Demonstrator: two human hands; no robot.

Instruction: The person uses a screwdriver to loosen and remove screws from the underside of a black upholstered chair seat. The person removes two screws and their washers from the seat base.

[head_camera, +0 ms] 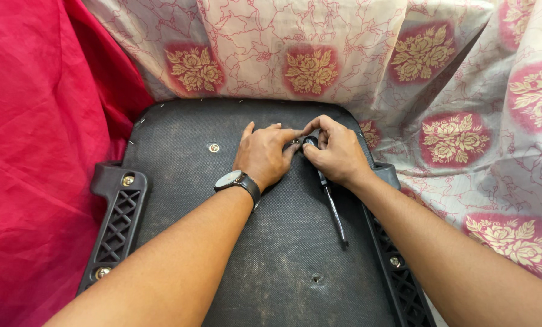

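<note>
Hands (265, 154) (337, 154) | pinching small black knob (309, 141) | on seat underside (271, 254)

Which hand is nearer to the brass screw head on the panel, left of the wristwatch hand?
Left. The left hand lies just right of the brass screw head; the right hand is farther right, beyond the left, on the screwdriver.

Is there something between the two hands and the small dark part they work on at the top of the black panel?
Nothing visible stands between. The left hand and the right hand already meet fingertip to fingertip at the small dark part on the black panel. The slim tool lies beside the right wrist, not in the way.
</note>
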